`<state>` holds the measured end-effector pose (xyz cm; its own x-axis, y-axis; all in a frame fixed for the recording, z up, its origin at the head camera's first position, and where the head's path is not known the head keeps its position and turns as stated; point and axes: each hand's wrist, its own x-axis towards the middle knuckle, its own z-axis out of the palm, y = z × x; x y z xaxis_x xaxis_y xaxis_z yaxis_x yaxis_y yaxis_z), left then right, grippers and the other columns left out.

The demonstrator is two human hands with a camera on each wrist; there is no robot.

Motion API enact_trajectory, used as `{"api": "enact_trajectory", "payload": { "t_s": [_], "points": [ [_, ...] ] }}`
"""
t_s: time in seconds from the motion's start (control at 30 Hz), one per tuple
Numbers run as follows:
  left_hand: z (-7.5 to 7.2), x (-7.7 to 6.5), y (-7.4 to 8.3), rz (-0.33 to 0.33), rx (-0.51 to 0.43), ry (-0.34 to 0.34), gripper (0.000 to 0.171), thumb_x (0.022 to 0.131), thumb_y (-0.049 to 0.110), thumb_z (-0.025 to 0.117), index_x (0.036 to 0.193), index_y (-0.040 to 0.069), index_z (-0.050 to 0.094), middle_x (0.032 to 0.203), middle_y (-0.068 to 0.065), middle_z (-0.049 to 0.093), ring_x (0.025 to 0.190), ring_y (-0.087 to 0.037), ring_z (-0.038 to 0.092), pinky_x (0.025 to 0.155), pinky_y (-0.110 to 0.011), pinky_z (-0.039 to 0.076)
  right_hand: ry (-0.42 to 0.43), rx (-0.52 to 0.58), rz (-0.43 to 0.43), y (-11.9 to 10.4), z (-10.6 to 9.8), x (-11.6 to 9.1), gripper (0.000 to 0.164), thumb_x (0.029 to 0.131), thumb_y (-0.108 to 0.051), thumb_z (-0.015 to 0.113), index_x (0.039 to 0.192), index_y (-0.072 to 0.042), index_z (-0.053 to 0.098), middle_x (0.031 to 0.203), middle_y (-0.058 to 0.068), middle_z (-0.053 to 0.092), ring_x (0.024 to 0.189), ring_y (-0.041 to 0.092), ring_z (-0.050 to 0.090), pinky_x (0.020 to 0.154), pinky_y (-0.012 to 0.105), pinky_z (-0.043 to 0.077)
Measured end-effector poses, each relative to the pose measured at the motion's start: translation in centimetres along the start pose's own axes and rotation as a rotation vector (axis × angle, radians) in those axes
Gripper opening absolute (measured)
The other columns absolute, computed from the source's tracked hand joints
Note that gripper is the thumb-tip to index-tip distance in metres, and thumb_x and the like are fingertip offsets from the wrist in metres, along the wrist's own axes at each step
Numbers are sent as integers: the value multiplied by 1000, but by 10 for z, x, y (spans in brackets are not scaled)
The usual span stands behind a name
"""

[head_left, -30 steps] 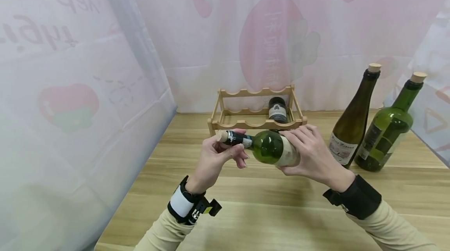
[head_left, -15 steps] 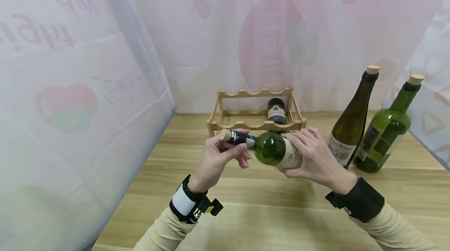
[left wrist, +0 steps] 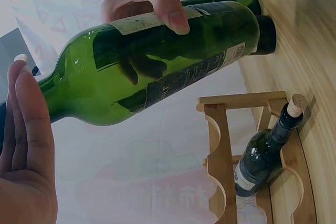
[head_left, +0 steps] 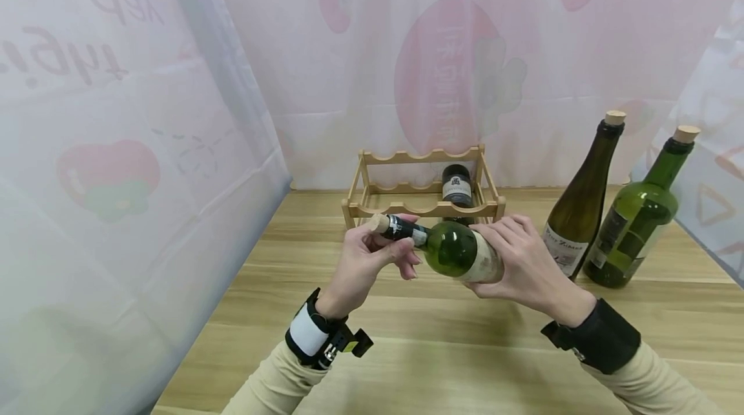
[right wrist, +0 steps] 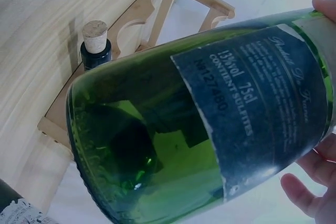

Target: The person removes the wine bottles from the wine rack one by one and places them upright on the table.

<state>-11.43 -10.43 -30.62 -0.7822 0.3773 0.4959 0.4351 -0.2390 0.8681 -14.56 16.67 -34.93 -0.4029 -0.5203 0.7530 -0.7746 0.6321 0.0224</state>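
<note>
A green wine bottle [head_left: 452, 248] with a cork in its mouth is held tilted in the air, neck to the left, in front of the wooden rack [head_left: 398, 210]. My left hand [head_left: 361, 268] holds its black-wrapped neck, thumb in front and fingers behind. Around the labelled body curls my right hand [head_left: 519, 265], which covers the bottle's base in the head view. The right wrist view shows that base and a dark back label. Inside the rack, a corked dark bottle [head_left: 457, 188] lies in the right-hand slot; the left wrist view shows its cork [left wrist: 297, 104].
Two corked bottles stand upright on the table at the right: a brown-green one [head_left: 577, 208] and a wider green one [head_left: 635, 224]. A printed curtain [head_left: 349, 92] hangs behind the rack and along the left side. The wooden table [head_left: 279, 266] extends towards the person.
Both hands have moved the bottle slightly right and down in the head view, with its neck end shifting most. The rack and standing bottles stay in place.
</note>
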Motion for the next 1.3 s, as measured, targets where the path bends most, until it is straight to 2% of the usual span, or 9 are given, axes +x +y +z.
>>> {"api": "enact_trajectory", "payload": {
  "t_s": [0.3,0.7,0.97,1.03,1.23,1.3],
  "points": [
    [4,2,-2,-26,5,-3,36,92,4,64,124,-8,54,73,0,71,57,-14,68,55,-39,60,-18,1,26,0,-4,-5,86,47,-48,86,117,-4,62,96,8,68,90,23,57,89,46,38],
    [11,8,-6,7,-15,-26,35,92,3,63,124,-8,55,74,0,70,58,-13,68,54,-43,60,-21,9,43,4,-8,-11,83,51,-51,83,116,-4,62,98,9,69,90,23,57,89,44,37],
    [16,10,-9,-8,-38,-37,34,91,2,63,123,-8,56,74,-1,70,57,-13,68,54,-43,60,-27,5,55,5,-10,-16,85,51,-51,84,119,-5,62,98,7,69,88,20,56,88,42,37],
    [17,11,-10,-7,-39,-40,33,91,2,63,122,-8,56,74,-6,70,57,-13,68,53,-43,60,-25,8,58,5,-11,-17,84,51,-51,83,119,-6,62,99,6,69,88,19,56,88,42,37],
    [19,12,-12,-4,-45,-54,33,92,2,63,122,-9,55,76,-39,60,57,-13,67,53,-42,59,-9,11,58,4,-11,-21,82,51,-49,84,119,-7,62,99,5,69,87,18,56,87,41,37],
    [20,12,-13,-3,-44,-59,33,92,3,62,122,-9,55,77,-43,58,57,-13,68,53,-42,59,-7,11,58,5,-12,-21,82,51,-48,85,119,-8,63,99,5,69,87,17,56,87,41,37]
  ]
}}
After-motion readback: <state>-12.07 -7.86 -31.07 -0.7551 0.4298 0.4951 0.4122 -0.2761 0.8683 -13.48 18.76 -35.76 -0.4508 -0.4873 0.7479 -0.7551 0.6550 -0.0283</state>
